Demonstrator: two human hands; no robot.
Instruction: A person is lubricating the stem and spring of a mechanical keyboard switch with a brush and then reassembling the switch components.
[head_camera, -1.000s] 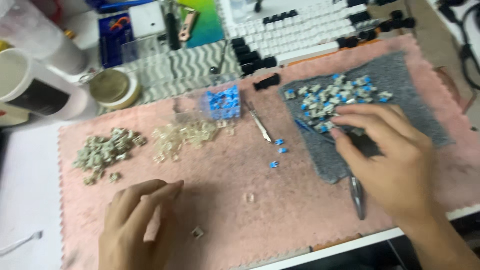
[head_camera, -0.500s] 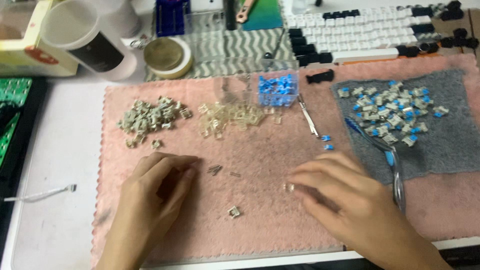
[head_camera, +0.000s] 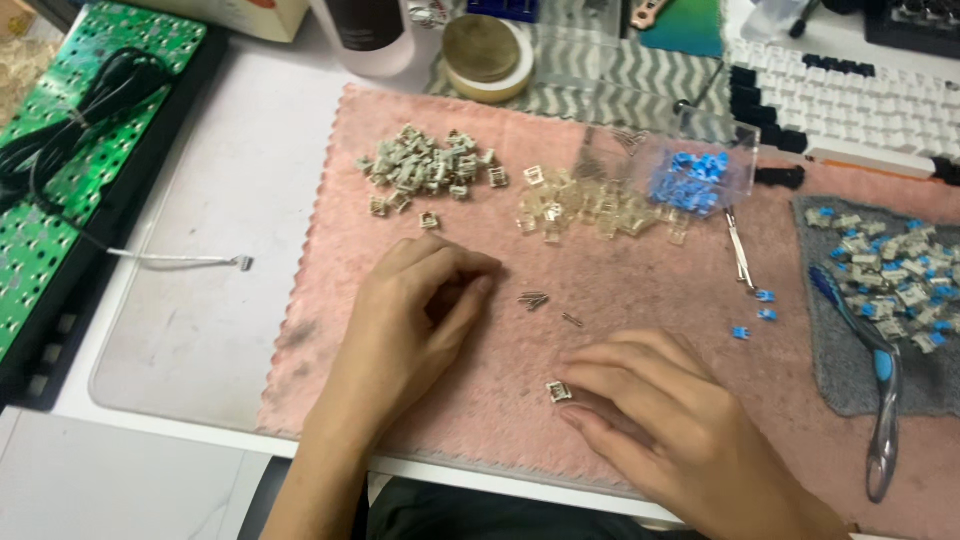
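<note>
Now both hands on the pink cloth (head_camera: 640, 270), left hand (head_camera: 415, 320) fingers curled empty, right hand (head_camera: 660, 420) fingers loosely open beside a small switch housing (head_camera: 558, 391).

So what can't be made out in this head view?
- Left hand: fingers curl inward, hiding whether they pinch anything.
- Right hand: palm down; anything under it is hidden beyond the small housing at its fingertips.
- Small springs: too small to count.
- White keyboard: cut off by the right edge.
</note>
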